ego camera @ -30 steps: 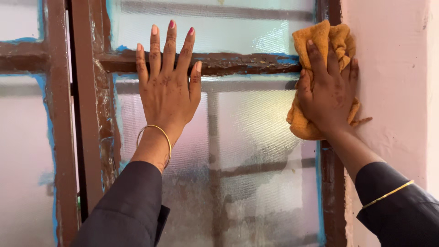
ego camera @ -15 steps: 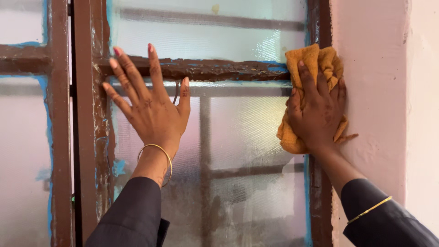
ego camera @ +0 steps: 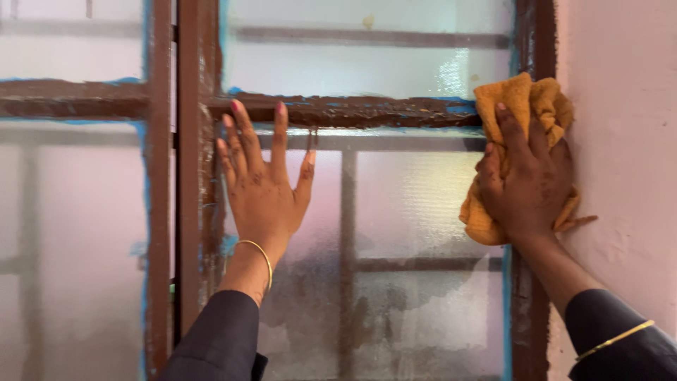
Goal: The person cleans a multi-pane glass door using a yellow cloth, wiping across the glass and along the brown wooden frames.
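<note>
The yellow cloth point(ego camera: 518, 152) is clenched in the right hand point(ego camera: 529, 187) and pressed against the brown window frame point(ego camera: 525, 296) at the pane's right edge, mid-wipe, while the left hand point(ego camera: 264, 183), spread flat and holding nothing, is braced on the frosted glass point(ego camera: 416, 204); steady pressure is called for next.

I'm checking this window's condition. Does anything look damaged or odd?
Yes. The brown frame is rough and flaking, with blue paint showing along its edges. The frosted glass is smeared and patchy lower down. The right hand presses an orange cloth at the frame's right edge.
</note>
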